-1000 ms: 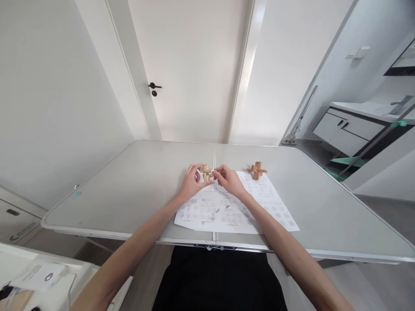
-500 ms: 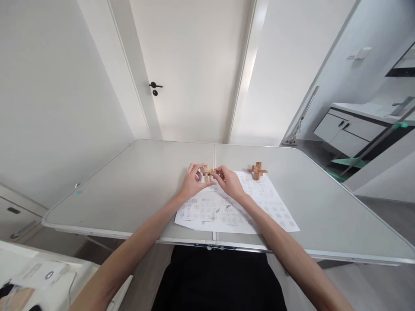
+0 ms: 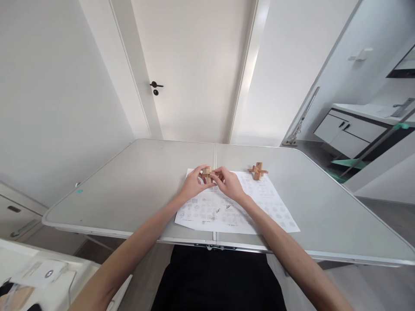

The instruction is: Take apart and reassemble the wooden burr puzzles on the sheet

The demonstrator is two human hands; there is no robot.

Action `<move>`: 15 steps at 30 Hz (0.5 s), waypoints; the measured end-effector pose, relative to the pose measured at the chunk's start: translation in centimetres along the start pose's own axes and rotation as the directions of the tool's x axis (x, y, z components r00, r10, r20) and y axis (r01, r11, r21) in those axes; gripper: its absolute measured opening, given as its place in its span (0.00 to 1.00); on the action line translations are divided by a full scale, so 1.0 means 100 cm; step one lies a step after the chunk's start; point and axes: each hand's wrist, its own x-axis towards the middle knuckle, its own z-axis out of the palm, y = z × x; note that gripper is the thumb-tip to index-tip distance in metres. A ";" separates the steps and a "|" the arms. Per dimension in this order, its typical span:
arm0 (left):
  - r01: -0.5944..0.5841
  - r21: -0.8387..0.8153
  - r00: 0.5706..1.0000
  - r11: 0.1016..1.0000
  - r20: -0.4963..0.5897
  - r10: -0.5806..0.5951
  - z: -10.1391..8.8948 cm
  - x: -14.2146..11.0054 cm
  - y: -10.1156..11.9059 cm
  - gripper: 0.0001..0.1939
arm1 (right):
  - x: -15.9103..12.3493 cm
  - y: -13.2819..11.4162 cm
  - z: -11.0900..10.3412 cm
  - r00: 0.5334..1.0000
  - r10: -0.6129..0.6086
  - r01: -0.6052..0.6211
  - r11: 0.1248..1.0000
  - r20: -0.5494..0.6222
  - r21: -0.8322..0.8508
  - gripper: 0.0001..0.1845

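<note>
A light wooden interlocking puzzle (image 3: pixel 208 173) is held up over the printed paper sheet (image 3: pixel 207 216), between both hands. My left hand (image 3: pixel 193 183) grips it from the left, thumb below and fingers at the top. On the other side, the fingers and thumb of my right hand (image 3: pixel 227 181) pinch its right end. Fingers cover parts of the puzzle, so how its pieces fit on the right cannot be made out. A second, darker wooden puzzle (image 3: pixel 258 171), with crossed bars, rests at the sheet's far right corner.
The grey folding table (image 3: pixel 123 185) has a seam down its middle and a metal rim. A white surface with a white box (image 3: pixel 42 273) stands low at the left. Beyond the table is a closed door (image 3: pixel 194 65); a sink cabinet (image 3: pixel 350 125) is at the far right.
The puzzle has turned a little in my hands and shows a different side. My left fingers have shifted slightly right and closer in. The darker puzzle has stayed put.
</note>
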 end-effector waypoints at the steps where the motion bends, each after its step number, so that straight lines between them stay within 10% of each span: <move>1: 0.008 -0.004 1.000 1.000 0.006 -0.007 0.000 0.000 0.001 0.35 | 0.000 0.000 0.000 1.000 0.002 -0.002 1.000 0.001 -0.003 0.18; 15: 0.229 -0.486 0.973 0.843 0.137 -0.186 -0.003 0.006 0.001 0.36 | 0.007 0.013 0.003 0.995 0.095 -0.089 0.982 -0.029 0.169 0.27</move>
